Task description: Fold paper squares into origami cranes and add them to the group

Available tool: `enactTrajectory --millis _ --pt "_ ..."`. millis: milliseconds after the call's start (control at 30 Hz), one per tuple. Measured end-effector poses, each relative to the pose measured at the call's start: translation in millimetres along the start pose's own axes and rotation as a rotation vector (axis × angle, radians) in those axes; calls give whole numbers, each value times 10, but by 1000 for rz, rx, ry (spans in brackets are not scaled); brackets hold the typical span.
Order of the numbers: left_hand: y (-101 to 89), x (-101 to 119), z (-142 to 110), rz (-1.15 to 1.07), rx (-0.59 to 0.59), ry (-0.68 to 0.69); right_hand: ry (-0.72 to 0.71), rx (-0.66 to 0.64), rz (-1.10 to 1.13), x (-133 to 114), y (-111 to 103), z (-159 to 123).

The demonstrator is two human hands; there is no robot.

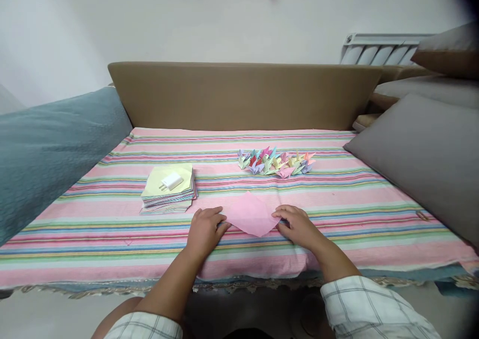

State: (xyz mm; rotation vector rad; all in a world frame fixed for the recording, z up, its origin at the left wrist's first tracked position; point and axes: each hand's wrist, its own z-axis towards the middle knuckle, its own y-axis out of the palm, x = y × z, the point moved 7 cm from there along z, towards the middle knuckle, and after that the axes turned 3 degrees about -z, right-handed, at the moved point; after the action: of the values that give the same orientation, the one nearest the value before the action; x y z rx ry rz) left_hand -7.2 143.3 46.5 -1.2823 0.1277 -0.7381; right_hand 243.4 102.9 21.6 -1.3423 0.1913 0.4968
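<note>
A square sheet of pink paper (251, 214) lies on the striped cloth with one corner pointing away from me. My left hand (206, 229) is at its left corner, thumb and fingers closed on that edge. At the opposite corner, my right hand (295, 224) pinches the paper in the same way. Beyond and to the left stands a stack of coloured paper squares (168, 194), pale yellow on top. On that stack rests a white plug adapter (171, 181). Behind the pink sheet sits a group of several small folded paper cranes (275, 162) in mixed colours.
The striped cloth (93, 209) covers the sofa seat. A brown backrest (243, 97) rises behind it. A blue-grey covered armrest (56, 149) stands left, and grey cushions (426, 149) pile up right. A small brown ring-like item (422, 216) lies near the cushions.
</note>
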Motion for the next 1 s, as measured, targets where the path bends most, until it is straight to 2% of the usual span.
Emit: enactTrajectory --millis 333,467,533,667,733,800,867,967,1000 --pt "-66 -32 60 33 51 -7 155 135 -18 14 53 88" --pt "-59 68 44 136 142 -27 202 155 -72 -9 79 118" --pt "18 269 12 157 144 91 224 169 -89 -12 79 127" --pt "305 718 -118 71 -33 371 264 190 -94 -2 78 131" --pt "414 845 -178 69 -114 437 261 210 -96 -30 61 123" --pt "465 883 -201 78 -151 442 221 261 -106 -122 14 103" --pt "482 875 -197 81 -172 428 108 304 -100 -300 -28 76" --pt "486 854 -179 63 -218 421 -157 229 0 -644 18 29" --pt "481 848 -171 53 -234 418 -202 194 26 -715 45 14"
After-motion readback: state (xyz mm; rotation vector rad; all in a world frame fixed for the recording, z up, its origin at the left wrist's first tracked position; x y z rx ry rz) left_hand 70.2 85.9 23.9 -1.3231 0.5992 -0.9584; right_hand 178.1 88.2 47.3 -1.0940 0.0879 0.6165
